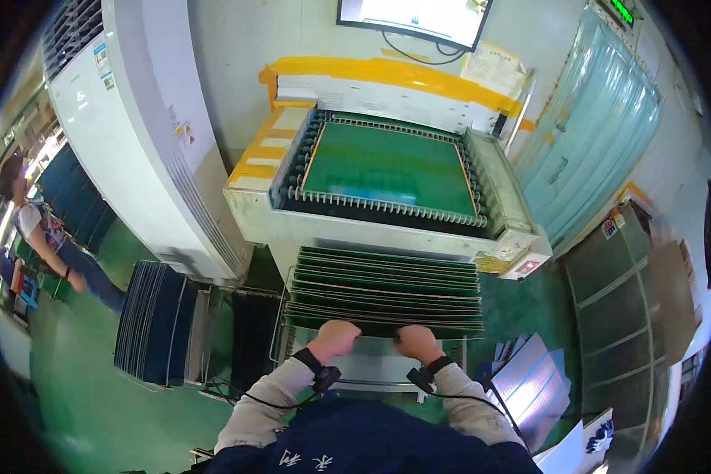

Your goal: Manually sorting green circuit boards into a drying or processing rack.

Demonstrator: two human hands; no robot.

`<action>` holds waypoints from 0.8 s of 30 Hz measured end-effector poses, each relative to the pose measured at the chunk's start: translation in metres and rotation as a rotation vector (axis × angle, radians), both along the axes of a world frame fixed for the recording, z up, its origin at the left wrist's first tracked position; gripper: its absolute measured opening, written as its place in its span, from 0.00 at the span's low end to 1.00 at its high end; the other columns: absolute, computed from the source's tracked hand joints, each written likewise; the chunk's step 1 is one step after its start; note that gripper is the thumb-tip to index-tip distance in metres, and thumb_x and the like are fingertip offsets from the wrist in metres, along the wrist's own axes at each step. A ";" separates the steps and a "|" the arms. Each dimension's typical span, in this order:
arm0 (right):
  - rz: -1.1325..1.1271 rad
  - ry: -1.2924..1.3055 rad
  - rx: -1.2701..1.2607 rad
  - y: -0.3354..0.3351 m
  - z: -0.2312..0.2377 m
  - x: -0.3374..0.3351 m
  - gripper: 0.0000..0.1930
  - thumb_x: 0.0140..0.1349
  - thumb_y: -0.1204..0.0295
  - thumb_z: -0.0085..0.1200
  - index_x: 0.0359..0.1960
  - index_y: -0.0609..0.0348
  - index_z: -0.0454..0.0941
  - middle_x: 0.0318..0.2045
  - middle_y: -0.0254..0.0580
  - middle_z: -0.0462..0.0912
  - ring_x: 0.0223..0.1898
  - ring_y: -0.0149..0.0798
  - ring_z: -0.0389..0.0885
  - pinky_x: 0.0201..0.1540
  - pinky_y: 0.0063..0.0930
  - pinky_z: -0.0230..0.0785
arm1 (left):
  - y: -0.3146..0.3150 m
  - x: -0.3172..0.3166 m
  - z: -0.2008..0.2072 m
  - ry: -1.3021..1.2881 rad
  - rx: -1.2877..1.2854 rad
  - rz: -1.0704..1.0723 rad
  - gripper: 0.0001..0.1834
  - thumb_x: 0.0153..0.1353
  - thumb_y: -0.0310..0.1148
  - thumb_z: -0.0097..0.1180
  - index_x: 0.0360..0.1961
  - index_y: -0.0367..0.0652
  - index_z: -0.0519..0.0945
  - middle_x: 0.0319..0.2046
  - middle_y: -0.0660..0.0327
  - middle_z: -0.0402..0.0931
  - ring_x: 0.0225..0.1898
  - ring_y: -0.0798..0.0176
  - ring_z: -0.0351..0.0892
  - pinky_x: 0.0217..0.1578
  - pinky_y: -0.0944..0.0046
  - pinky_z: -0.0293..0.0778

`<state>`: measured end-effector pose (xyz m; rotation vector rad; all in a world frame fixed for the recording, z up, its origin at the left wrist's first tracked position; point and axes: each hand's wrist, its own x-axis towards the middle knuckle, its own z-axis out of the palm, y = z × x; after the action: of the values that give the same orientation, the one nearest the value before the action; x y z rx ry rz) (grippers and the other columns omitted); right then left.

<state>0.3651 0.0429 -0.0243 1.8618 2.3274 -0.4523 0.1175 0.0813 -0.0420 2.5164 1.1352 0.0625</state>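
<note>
Green panels (383, 286), thin and closely ranked on edge, stand in a wire rack (276, 336) straight in front of the wearer in the head view, just below the near side of a pale roller machine (355, 235). Both hands are at the near edge of this row. The left hand (336, 341) is toward the left part of the nearest panel, the right hand (419, 344) toward its right part, with a gap between them. Fingers on both are curled inward in a narrow grip, but the fingertips are hidden or blurred, so I cannot tell whether they pinch the nearest panel or only rest against it. Dark bands circle both wrists, each with a small black device (325, 379) and a cable, over light grey sleeves (265, 407). Below the hands lies a pale, flat surface (371, 365).

On the machine, one large green board (389, 167) lies flat between rows of rollers (387, 207); yellow tape (371, 73) runs along the back. To the left, dark blue panels (162, 324) stand in another rack beside a tall white cabinet (126, 134), and a person (59, 229) is farther off. Silvery sheets (533, 387) lean at lower right, and a bluish strip curtain (592, 134) hangs beyond.
</note>
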 end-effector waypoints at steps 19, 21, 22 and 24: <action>-0.112 -0.038 -0.069 0.002 -0.006 -0.004 0.12 0.52 0.61 0.54 0.31 0.53 0.84 0.29 0.51 0.84 0.34 0.55 0.83 0.38 0.49 0.76 | 0.002 -0.003 -0.007 -0.069 -0.003 -0.037 0.09 0.55 0.36 0.50 0.32 0.47 0.81 0.29 0.54 0.80 0.34 0.46 0.81 0.32 0.46 0.75; -0.118 -0.010 -0.067 0.003 -0.003 -0.004 0.12 0.52 0.61 0.54 0.32 0.53 0.84 0.29 0.52 0.84 0.34 0.55 0.83 0.38 0.48 0.76 | 0.003 -0.001 -0.004 -0.077 -0.022 -0.037 0.09 0.55 0.36 0.51 0.32 0.47 0.81 0.29 0.54 0.80 0.33 0.46 0.81 0.32 0.46 0.75; -0.127 -0.009 -0.072 0.004 -0.001 -0.005 0.12 0.52 0.61 0.54 0.33 0.53 0.84 0.29 0.51 0.84 0.34 0.55 0.83 0.39 0.48 0.76 | 0.003 0.000 0.000 -0.073 -0.025 -0.030 0.08 0.55 0.36 0.51 0.31 0.47 0.81 0.28 0.54 0.80 0.34 0.45 0.81 0.32 0.46 0.75; -0.143 -0.009 -0.080 0.003 0.005 -0.007 0.13 0.52 0.61 0.54 0.33 0.53 0.83 0.30 0.51 0.84 0.35 0.55 0.83 0.39 0.48 0.76 | 0.001 0.000 0.008 -0.067 -0.030 -0.016 0.08 0.54 0.36 0.51 0.30 0.46 0.80 0.28 0.54 0.80 0.34 0.45 0.80 0.33 0.46 0.75</action>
<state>0.3585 0.0457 -0.0189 1.9952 2.1455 -0.5442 0.1178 0.0825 -0.0343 2.4769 1.0819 0.1241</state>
